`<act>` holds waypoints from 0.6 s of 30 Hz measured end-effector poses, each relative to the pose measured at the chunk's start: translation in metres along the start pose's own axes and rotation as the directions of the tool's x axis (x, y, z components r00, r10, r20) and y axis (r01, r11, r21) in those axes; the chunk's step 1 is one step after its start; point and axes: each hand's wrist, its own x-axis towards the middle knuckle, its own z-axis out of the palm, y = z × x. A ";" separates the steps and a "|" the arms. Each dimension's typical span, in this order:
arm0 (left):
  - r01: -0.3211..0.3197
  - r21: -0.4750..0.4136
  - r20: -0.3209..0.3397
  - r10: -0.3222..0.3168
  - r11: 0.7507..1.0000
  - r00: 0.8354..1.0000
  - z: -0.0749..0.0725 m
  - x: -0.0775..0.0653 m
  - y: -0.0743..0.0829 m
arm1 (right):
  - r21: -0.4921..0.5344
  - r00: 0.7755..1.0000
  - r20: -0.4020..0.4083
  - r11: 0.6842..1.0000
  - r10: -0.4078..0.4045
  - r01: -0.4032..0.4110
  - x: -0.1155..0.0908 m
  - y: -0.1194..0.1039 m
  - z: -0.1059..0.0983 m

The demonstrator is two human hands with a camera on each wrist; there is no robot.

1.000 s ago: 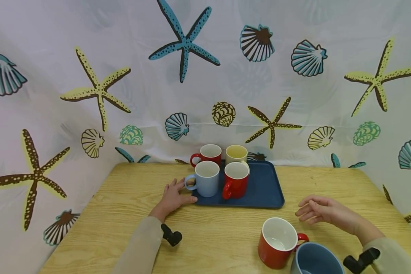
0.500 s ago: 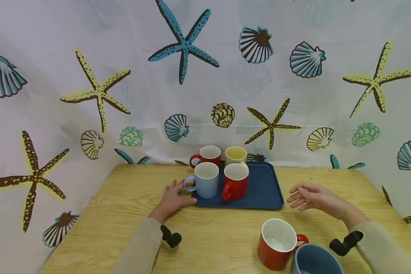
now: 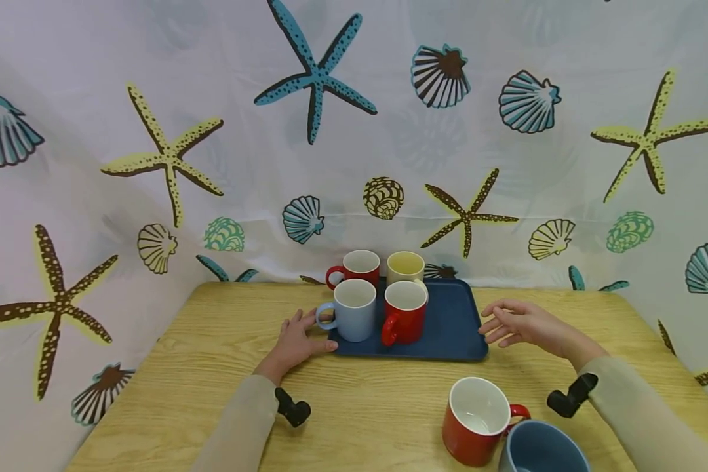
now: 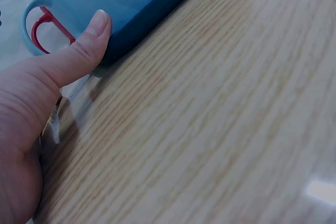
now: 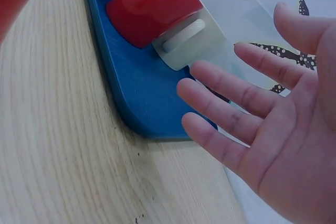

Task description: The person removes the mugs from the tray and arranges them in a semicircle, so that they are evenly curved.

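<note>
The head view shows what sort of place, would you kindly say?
Probably a staged tabletop booth: a seashell-print cloth hangs behind the wooden table, and mugs stand on a blue tray.

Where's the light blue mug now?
In the head view, the light blue mug stands at the near left corner of the dark blue rectangular tray, left of one white-lined red mug and in front of another red mug.

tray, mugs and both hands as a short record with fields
tray: dark blue, on wooden table
on tray: light blue mug, front red mug, back red mug, yellow mug
off tray: near red mug, darker blue mug (cut off)
bare tray space: right side
left hand: thumb at tray's near left corner
right hand: holds nothing, fingers beside tray's right edge, contact unclear
</note>
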 end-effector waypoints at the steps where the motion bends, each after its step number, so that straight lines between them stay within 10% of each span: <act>1: -0.001 0.001 -0.002 0.001 1.000 1.000 0.000 0.000 0.000 | -0.002 1.000 -0.002 1.000 0.001 -0.001 0.002 -0.001 0.001; 18: -0.006 0.011 0.001 0.006 1.000 1.000 0.001 0.002 -0.004 | -0.082 0.997 -0.037 0.994 0.068 -0.071 0.041 -0.017 0.009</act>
